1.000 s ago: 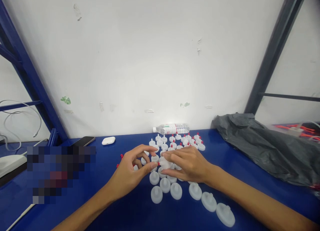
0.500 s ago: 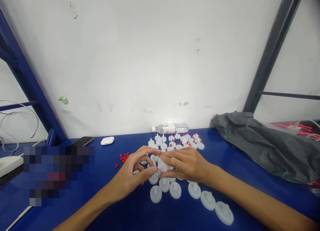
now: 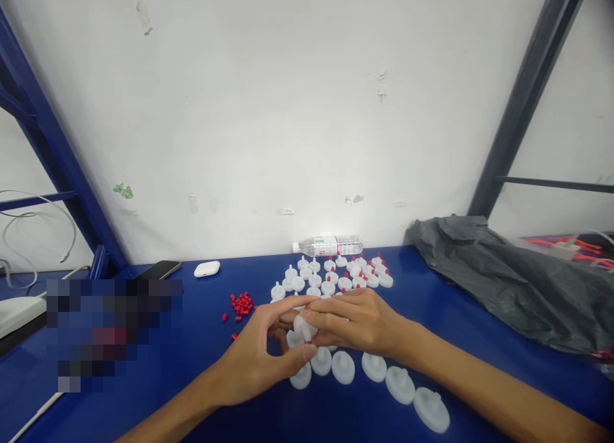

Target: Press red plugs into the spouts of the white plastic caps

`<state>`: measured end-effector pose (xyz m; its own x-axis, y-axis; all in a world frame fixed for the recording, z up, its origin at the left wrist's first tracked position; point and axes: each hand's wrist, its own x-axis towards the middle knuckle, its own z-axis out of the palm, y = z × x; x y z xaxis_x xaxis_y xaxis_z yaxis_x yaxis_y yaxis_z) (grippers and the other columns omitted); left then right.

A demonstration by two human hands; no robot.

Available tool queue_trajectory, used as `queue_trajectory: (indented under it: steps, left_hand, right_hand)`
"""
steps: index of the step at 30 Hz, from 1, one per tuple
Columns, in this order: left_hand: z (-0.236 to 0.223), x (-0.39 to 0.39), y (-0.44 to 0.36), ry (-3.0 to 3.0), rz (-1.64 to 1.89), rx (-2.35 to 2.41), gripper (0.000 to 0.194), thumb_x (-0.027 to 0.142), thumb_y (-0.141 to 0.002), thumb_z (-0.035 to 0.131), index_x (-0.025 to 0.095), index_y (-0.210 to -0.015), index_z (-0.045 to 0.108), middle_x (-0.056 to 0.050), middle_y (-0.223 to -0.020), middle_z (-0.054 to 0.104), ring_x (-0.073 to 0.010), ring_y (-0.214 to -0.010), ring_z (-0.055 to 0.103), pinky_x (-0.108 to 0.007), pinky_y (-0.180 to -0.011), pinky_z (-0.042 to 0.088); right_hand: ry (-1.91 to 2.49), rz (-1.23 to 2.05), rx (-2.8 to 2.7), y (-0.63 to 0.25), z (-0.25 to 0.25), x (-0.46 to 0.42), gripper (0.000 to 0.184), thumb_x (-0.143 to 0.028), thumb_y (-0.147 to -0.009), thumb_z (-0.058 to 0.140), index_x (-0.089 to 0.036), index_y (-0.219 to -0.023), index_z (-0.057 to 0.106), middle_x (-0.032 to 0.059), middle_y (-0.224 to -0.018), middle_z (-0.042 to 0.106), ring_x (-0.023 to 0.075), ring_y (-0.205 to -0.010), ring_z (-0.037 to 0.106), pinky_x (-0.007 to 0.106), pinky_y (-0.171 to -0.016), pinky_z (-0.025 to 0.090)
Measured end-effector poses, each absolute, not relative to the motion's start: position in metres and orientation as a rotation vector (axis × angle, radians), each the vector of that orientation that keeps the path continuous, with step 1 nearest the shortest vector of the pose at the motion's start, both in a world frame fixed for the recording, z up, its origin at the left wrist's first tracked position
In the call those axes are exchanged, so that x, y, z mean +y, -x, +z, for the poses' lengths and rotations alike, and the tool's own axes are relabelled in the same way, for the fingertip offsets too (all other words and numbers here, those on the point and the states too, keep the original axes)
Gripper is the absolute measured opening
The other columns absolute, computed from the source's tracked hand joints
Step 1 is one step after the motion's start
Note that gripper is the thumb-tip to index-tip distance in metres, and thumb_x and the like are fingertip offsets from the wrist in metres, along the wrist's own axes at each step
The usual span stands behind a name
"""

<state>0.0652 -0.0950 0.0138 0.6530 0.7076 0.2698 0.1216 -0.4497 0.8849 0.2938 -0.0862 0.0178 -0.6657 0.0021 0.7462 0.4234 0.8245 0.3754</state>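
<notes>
My left hand [image 3: 259,353] and my right hand [image 3: 359,321] meet over the blue table [image 3: 201,373], fingers pinched together on one white plastic cap [image 3: 304,328] with a small red tip showing. Below the hands lies a row of white caps without red tips [image 3: 384,376]. Behind the hands stands a cluster of white caps with red tips [image 3: 336,273]. A small heap of loose red plugs [image 3: 241,304] lies to the left of my hands.
A clear water bottle [image 3: 329,245] lies against the wall. A white earbud case [image 3: 207,268] and a dark phone [image 3: 158,270] sit at the back left. A crumpled grey plastic bag [image 3: 508,277] covers the right side. Cables hang at far left.
Both hands have drawn toward me with the cap. The left hand has shifted right, uncovering the heap of red plugs.
</notes>
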Motion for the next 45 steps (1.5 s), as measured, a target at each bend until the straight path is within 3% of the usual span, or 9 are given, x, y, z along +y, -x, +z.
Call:
queue_trajectory:
  steps: [6,18,26,34,39,45]
  left_hand:
    - [0.010,-0.095,-0.070,-2.009,0.821,0.675,0.060,0.016,-0.084,0.068,0.017,-0.142,0.054,-0.002,-0.085,0.077,-0.0147,-0.067,0.066,-0.021,-0.054,0.046]
    - [0.007,-0.096,-0.066,-2.150,0.749,0.737,0.048,0.019,-0.082,0.066,0.013,-0.129,0.062,0.003,-0.072,0.067,-0.0088,-0.056,0.048,-0.019,-0.050,0.041]
    - [0.009,-0.095,-0.067,-2.219,0.786,0.761,0.060,0.020,-0.085,0.065,0.017,-0.143,0.053,0.005,-0.073,0.067,-0.0083,-0.052,0.051,-0.020,-0.053,0.046]
    - [0.013,-0.096,-0.068,-2.264,0.780,0.850,0.055,0.038,-0.088,0.068,0.015,-0.137,0.059,0.000,-0.079,0.072,-0.0111,-0.055,0.054,-0.023,-0.055,0.046]
    - [0.016,-0.097,-0.065,-2.404,0.894,0.839,0.036,0.037,-0.090,0.068,0.020,-0.121,0.069,0.000,-0.082,0.072,-0.0129,-0.062,0.059,-0.026,-0.066,0.050]
    - [0.019,-0.094,-0.061,-2.461,1.014,0.786,0.023,0.030,-0.102,0.049,0.021,-0.114,0.067,-0.004,-0.099,0.069,-0.0159,-0.083,0.063,-0.026,-0.068,0.051]
  right_hand:
    - [0.326,-0.688,-2.217,-0.293,0.013,-0.084,0.026,-0.035,-0.107,0.051,-0.013,-0.109,0.064,0.0014,-0.091,0.077,0.0086,-0.062,0.068,0.022,-0.048,0.047]
    - [0.291,-0.698,-2.232,-0.291,0.012,-0.085,0.023,-0.032,-0.104,0.053,-0.014,-0.103,0.067,-0.0011,-0.088,0.076,0.0057,-0.045,0.050,0.023,-0.039,0.038]
    - [0.308,-0.700,-2.236,-0.292,0.012,-0.082,0.017,-0.026,-0.101,0.056,-0.013,-0.106,0.066,0.0015,-0.093,0.076,0.0059,-0.049,0.057,0.023,-0.040,0.040]
    - [0.316,-0.696,-2.272,-0.294,0.014,-0.085,0.019,-0.027,-0.101,0.053,-0.014,-0.111,0.063,0.0004,-0.091,0.077,0.0072,-0.053,0.061,0.024,-0.041,0.038]
    - [0.321,-0.651,-2.331,-0.292,0.011,-0.085,0.022,-0.029,-0.099,0.053,-0.013,-0.107,0.065,-0.0041,-0.066,0.066,0.0097,-0.046,0.056,0.027,-0.042,0.036]
    - [0.367,-0.636,-2.274,-0.292,0.018,-0.087,0.018,-0.021,-0.094,0.054,-0.013,-0.101,0.068,-0.0052,-0.059,0.062,0.0085,-0.042,0.050,0.025,-0.039,0.031]
